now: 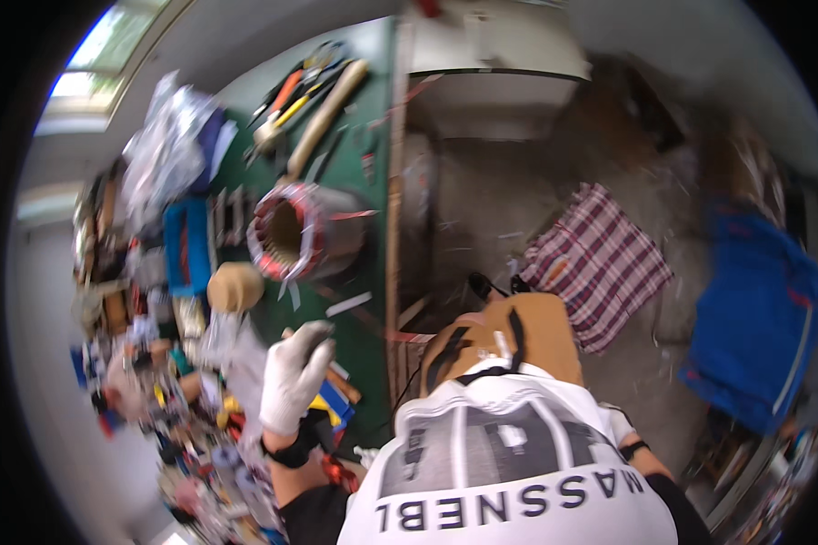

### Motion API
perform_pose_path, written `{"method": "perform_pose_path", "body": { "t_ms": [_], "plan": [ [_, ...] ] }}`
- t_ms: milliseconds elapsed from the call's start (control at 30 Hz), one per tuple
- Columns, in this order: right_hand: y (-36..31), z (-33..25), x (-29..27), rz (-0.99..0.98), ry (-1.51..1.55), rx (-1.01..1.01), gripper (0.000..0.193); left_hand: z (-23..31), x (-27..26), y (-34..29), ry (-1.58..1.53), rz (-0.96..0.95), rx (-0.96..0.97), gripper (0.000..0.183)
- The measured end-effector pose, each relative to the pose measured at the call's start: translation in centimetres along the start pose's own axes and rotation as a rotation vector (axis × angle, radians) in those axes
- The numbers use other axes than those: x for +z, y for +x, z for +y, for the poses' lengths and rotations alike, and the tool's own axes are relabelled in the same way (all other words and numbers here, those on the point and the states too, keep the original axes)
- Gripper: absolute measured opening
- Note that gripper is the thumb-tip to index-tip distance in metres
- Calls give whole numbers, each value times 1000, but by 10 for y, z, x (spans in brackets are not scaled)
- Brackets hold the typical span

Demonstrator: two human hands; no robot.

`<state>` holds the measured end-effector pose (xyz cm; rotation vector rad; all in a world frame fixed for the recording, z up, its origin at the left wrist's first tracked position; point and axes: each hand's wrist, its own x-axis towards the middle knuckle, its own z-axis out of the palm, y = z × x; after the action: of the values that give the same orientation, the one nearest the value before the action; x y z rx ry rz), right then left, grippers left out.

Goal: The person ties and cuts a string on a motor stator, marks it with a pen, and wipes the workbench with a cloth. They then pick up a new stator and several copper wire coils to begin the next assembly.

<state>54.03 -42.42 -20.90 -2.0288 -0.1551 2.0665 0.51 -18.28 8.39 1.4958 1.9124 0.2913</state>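
My left hand (293, 380), in a white glove, is raised over the near left part of the green workbench (353, 318). Its fingers are apart and I see nothing in them. Just below its wrist lies a blue and yellow object (334, 402). Beyond the hand, a large hollow roll (341, 234) wrapped in clear film with red on its end rests on the bench. My right hand (616, 423), also in a white glove, is low at my right side; the shirt and its angle hide most of its fingers. A brown piece with black straps (545, 331) is at my lap.
Hand tools, including a wooden-handled hammer (332, 113), lie on the far bench. Along the left are plastic bags (168, 136), a blue tray (187, 247), a tape roll (236, 287) and clutter. A checked cloth (600, 268) and a blue cover (754, 318) are at right.
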Motion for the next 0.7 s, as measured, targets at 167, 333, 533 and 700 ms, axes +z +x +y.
{"method": "perform_pose_path", "body": {
  "t_ms": [167,333,533,700],
  "plan": [
    [-64,-188,41,-24,-709,-668,20,-36,23,4,-242,389,-80,20],
    [-109,-313,190,-259,-484,-906,29,-80,30,-2,51,888,-75,21],
    [-66,-365,343,-343,-282,-151,48,-79,54,17,160,786,151,25],
    [1,-377,444,-222,-1068,-1243,67,-75,110,27,14,551,-118,93]
  ]
}}
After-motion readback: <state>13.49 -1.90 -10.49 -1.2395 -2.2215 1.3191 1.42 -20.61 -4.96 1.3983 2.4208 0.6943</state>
